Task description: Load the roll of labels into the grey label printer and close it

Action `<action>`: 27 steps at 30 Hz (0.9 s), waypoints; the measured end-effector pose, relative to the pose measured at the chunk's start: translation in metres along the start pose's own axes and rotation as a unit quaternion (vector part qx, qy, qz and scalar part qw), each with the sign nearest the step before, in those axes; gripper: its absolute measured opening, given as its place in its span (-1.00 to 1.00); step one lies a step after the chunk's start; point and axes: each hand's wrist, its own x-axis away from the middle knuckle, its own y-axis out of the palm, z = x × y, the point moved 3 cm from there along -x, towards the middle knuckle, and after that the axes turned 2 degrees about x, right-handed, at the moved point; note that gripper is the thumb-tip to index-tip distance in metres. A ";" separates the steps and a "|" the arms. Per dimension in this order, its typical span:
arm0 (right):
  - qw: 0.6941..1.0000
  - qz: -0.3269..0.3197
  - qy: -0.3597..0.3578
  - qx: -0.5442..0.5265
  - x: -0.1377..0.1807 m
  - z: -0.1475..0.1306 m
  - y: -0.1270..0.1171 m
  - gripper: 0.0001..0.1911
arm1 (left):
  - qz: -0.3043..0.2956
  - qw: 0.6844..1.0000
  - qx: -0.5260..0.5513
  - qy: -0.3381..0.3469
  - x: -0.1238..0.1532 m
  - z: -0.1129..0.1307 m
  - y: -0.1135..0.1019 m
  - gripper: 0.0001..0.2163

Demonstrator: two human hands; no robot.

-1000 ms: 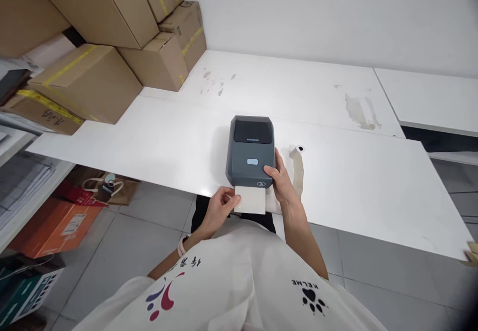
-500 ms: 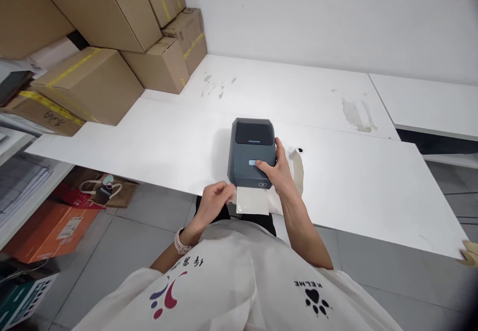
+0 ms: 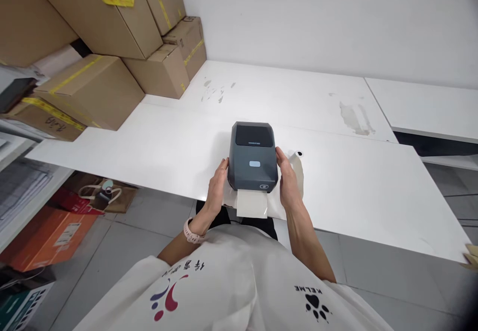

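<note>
A dark grey label printer rests near the front edge of the white table, with a pale button on its top. From its front slot a blank white label sticks out past the table edge. My left hand lies along the printer's left side, fingers straight and tips touching the casing. Against the opposite side is my right hand, its fingers partly hidden by the casing. Between them the two hands clasp the printer. Behind my right hand lies a small roll with a strip of pale paper.
Cardboard boxes with yellow tape are stacked on the left of the white table. Below on that side are an orange box and a paper bag. A white wall stands behind.
My right thumb has left the printer's top button and that hand now lies along the side. My left hand has moved up from the front corner by the label to the printer's left side.
</note>
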 end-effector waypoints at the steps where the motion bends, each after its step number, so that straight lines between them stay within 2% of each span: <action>1: 1.000 -0.001 -0.012 -0.010 -0.004 -0.003 -0.001 -0.27 | -0.004 1.000 0.007 0.016 -0.003 0.005 0.000 -0.41; 5: 0.996 0.011 -0.087 0.007 -0.032 -0.029 -0.007 -0.20 | -0.003 0.995 0.010 0.103 -0.033 0.034 0.004 -0.47; 8: 0.987 0.005 -0.138 0.087 -0.069 -0.054 -0.002 -0.11 | 0.017 0.990 -0.059 0.129 -0.065 0.043 0.009 -0.50; 11: 0.971 0.008 -0.177 0.161 -0.112 -0.071 0.007 -0.05 | 0.011 0.989 -0.140 0.053 -0.090 0.028 0.011 -0.37; 13: 0.964 0.013 -0.189 0.185 -0.139 -0.075 0.012 -0.05 | -0.002 0.985 -0.170 -0.002 -0.097 0.013 0.011 -0.25; 15: 0.961 0.005 -0.193 0.196 -0.157 -0.076 0.014 -0.05 | -0.011 0.984 -0.175 -0.027 -0.098 0.001 0.011 -0.20; 18: 0.947 0.000 -0.207 0.246 -0.158 -0.079 0.012 -0.06 | -0.010 0.984 -0.177 -0.031 -0.097 -0.006 0.012 -0.21; 21: 0.917 0.061 -0.249 0.305 -0.129 -0.085 0.009 -0.15 | 0.000 0.980 -0.198 -0.014 -0.098 -0.003 0.014 -0.23; 23: 0.903 0.074 -0.268 0.327 -0.108 -0.085 0.011 -0.32 | 0.010 0.977 -0.212 -0.003 -0.100 0.000 0.015 -0.24; 25: 0.890 -0.015 -0.260 0.375 -0.097 -0.078 0.021 -0.48 | 0.019 0.974 -0.225 -0.001 -0.101 0.002 0.015 -0.24; 27: 0.846 -0.164 -0.223 0.456 -0.098 -0.064 0.037 -0.52 | 0.025 0.972 -0.234 -0.003 -0.100 0.004 0.016 -0.25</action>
